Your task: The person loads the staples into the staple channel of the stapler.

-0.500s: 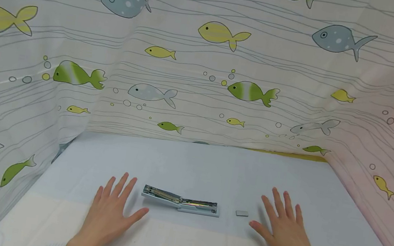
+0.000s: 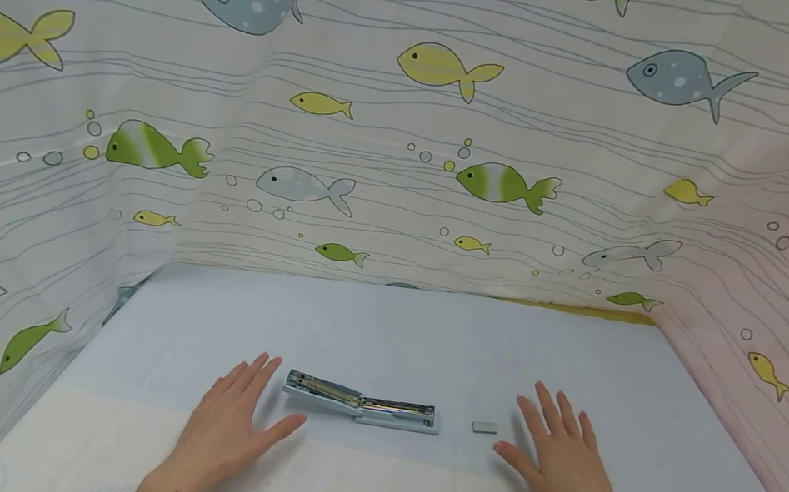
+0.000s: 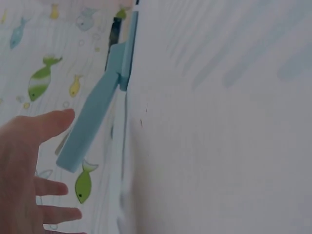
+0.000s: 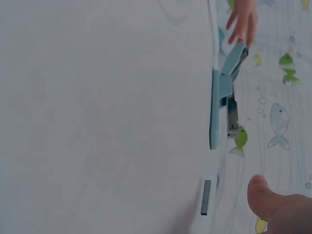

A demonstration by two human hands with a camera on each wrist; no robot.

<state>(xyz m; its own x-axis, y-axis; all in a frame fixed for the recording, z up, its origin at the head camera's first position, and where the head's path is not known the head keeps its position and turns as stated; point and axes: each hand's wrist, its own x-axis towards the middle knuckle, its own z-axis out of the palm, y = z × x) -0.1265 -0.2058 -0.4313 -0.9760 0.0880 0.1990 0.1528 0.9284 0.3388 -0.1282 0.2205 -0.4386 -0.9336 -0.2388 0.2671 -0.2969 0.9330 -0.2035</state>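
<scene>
A pale blue plastic stapler (image 2: 362, 403) lies lengthwise on the light cloth, its top arm hinged open and raised at the left end, metal magazine exposed. Just right of it lies a small grey strip of staples (image 2: 484, 428), flat and apart.

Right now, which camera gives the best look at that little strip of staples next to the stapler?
The head view: the staple strip lies in full sight on the table between the stapler and the right hand. The right wrist view shows it only edge-on as a thin bar. The left wrist view does not show it.
</scene>
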